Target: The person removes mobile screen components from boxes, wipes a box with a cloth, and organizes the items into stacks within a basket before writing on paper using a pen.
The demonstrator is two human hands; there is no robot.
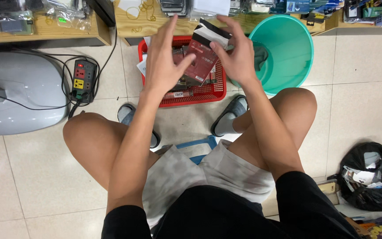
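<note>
Both my hands hold a flat dark-red packet with a black-and-white top end, above a red plastic basket. My left hand grips the packet's left side, thumb on its face. My right hand closes over its upper right end. The basket sits on the tiled floor between my feet and holds several more flat packets, mostly hidden by my hands. I am seated, with my knees spread on either side.
A teal plastic bucket stands right of the basket. A power strip with cables and a grey appliance lie at left. Low wooden shelves with packaged goods run along the top. A black rubbish bag sits at lower right.
</note>
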